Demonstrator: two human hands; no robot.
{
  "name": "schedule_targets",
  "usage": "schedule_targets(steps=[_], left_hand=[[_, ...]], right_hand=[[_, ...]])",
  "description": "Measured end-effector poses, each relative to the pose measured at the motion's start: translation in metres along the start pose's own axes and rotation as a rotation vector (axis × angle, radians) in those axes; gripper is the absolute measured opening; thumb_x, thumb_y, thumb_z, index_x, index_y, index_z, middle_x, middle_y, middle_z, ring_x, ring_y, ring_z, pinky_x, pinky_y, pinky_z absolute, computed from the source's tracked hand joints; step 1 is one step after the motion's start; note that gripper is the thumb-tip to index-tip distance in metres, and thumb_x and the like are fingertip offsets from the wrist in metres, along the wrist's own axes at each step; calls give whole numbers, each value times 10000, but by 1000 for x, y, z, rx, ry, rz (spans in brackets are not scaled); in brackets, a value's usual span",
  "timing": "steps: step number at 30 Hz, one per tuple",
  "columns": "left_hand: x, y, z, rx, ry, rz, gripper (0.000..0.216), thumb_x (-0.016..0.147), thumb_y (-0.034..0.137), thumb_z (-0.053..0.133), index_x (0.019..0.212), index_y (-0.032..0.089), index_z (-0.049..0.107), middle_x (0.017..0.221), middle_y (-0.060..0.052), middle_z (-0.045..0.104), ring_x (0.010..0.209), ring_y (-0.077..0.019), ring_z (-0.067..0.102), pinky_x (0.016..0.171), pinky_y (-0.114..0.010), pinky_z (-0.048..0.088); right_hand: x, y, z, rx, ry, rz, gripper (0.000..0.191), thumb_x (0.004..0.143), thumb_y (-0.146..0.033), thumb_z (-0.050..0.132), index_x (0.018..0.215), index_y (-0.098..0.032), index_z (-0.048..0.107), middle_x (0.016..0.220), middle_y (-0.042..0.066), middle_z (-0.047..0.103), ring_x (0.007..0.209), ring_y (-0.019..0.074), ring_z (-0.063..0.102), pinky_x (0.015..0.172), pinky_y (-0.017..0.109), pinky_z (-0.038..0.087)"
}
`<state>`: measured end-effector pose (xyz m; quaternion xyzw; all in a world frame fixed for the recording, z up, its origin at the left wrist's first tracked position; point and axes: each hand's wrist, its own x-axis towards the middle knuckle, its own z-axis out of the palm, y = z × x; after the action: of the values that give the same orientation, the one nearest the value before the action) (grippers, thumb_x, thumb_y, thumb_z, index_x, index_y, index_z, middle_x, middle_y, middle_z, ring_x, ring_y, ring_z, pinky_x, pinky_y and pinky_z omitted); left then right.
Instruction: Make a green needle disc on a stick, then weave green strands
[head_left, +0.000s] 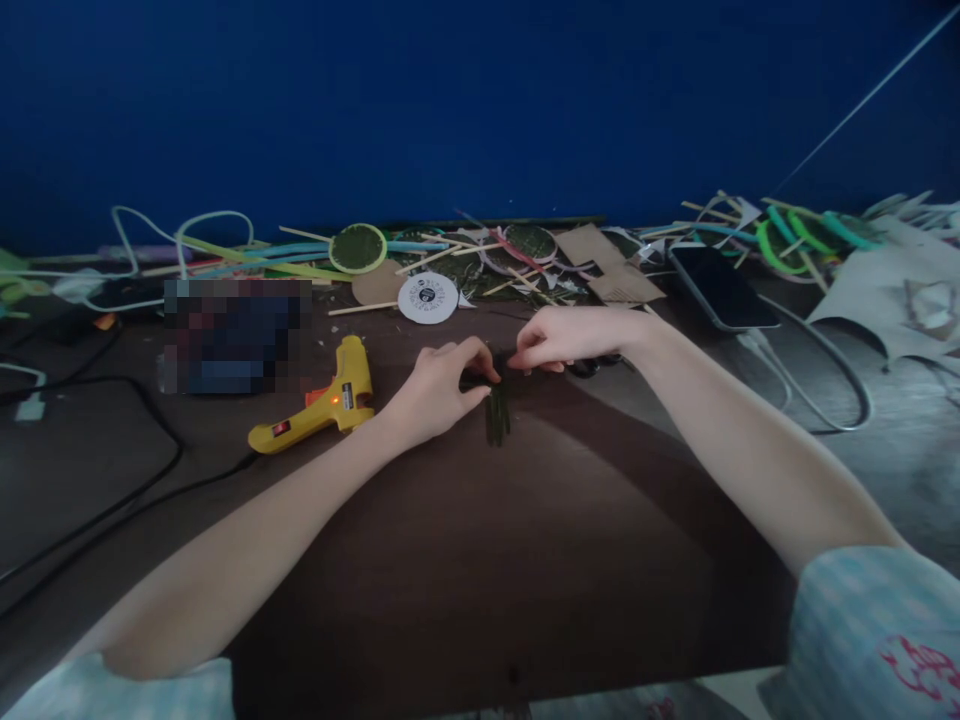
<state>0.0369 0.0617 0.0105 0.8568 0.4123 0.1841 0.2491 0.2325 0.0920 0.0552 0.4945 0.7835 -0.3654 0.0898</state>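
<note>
Yellow glue gun (348, 392), phone (721, 285), seemingly green strips (497, 418)

two hands (442, 393); one glue gun (343, 395); one smartphone (721, 288); one white printed disc (427, 298); dark green strips (492, 425), exact count unclear.

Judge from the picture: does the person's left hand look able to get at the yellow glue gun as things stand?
Probably yes: nothing seen stands between the left hand and the yellow glue gun close by, though the hand may first have to leave the dark green strips.
</note>
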Motion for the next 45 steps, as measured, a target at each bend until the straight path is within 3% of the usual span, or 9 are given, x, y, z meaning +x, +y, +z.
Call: schedule_targets(steps=[5,19,26,30,33,35,38,45], left_hand=[[0,0,0,11,6,1,137,743,133,589,854,203,547,900,18,675,910,-185,585,894,-382,348],[2,0,1,102,-1,13,117,804,305,600,852,199,614,871,-6,662,897,-208,559,865,-381,356],[2,-1,3,127,35,12,142,841,297,551,876,190,637,816,-21,649,847,-206,567,831,-363,377],[2,0,2,108,28,0,174,867,274,485,875,204,644,834,-19,653,856,-199,570,858,-369,373],[2,1,1,93,6,-12,188,870,254,464,832,200,641,832,-20,657,877,-198,570,873,-367,365],[2,1,1,92,11,-17,181,865,246,469,828,198,641,844,-23,658,886,-197,570,878,-365,361],[2,1,1,104,24,-14,173,861,253,483,814,196,639,837,-20,656,882,-198,569,874,-361,362],[1,3,0,107,16,-13,165,860,255,496,821,200,646,852,-14,666,892,-195,571,874,-361,359]], right_hand=[[1,1,-1,-34,-64,20,218,756,-365,573,645,-178,579,485,-24,494,425,79,395,438,246,276],[3,-8,8,207,99,-192,117,757,-276,582,731,-170,624,524,-27,501,487,81,435,480,227,305],[-2,-13,7,196,105,-232,289,802,-417,549,673,-168,620,512,-19,530,474,78,419,493,235,306],[-3,-10,2,228,215,-189,307,838,-403,500,694,-162,626,519,-14,538,458,69,415,506,231,314],[-1,-5,0,187,326,-121,205,811,-326,535,718,-159,610,542,-7,552,494,82,459,535,234,332],[1,-2,2,116,323,-66,94,764,-253,578,785,-165,603,590,-4,578,534,98,490,549,240,339],[6,0,7,39,274,-22,169,710,-195,610,875,-173,578,654,-4,593,557,106,494,535,241,332],[16,2,19,11,360,-82,122,699,-164,587,817,-178,560,670,-6,578,585,104,489,555,231,327]])
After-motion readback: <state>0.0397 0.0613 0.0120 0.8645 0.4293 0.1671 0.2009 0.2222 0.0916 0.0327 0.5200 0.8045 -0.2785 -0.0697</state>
